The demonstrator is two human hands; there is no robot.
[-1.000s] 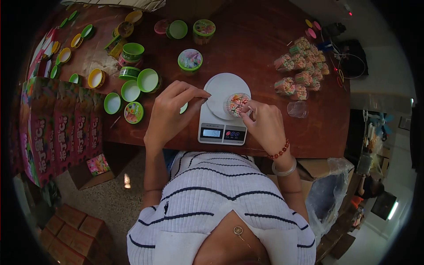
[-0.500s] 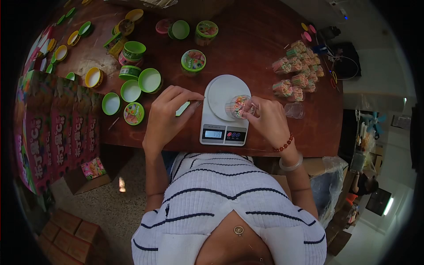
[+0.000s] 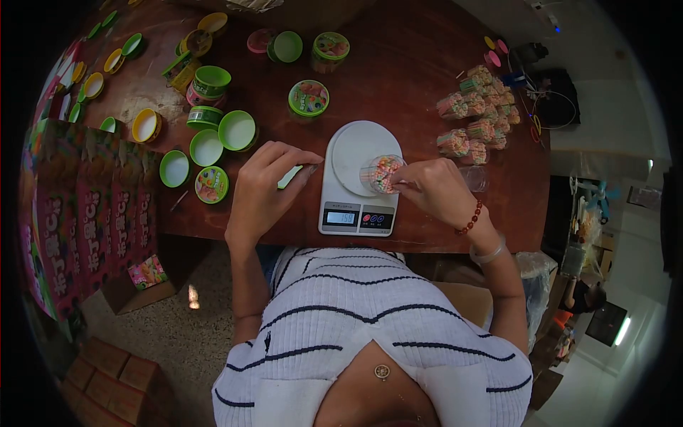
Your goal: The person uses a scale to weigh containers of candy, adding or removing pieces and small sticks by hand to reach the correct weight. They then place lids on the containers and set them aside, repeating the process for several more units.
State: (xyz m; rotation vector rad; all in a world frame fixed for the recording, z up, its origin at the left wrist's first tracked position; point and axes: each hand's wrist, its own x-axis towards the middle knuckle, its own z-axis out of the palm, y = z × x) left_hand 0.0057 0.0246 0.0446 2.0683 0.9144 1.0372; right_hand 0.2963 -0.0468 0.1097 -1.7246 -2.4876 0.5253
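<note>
Clear plastic cup point(image 3: 376, 175) filled with small multicoloured pieces stands on the right part of the round plate of a flat white kitchen scale point(image 3: 346, 164). Nearest me I see the scale's lit grey display point(image 3: 340, 218), its digits too blurred to trust. From my distant seat I see the person's right hand point(image 3: 435, 186) at the cup's mouth, thumb and fingers drawn together; I can't tell whether they clamp the rim or a piece. The left hand point(image 3: 265, 178) has its fingertips just beside the scale's left edge, thumb and forefinger curved towards each other; whether they pinch anything, I can't tell. Farther out on the dark red-brown table point(image 3: 398, 78), I find round green tubs with white insides point(image 3: 206, 148) to the left, a round tub with a printed, green-rimmed lid point(image 3: 309, 98) beyond the scale, and clustered filled clear cups point(image 3: 481, 129) to the right.
</note>
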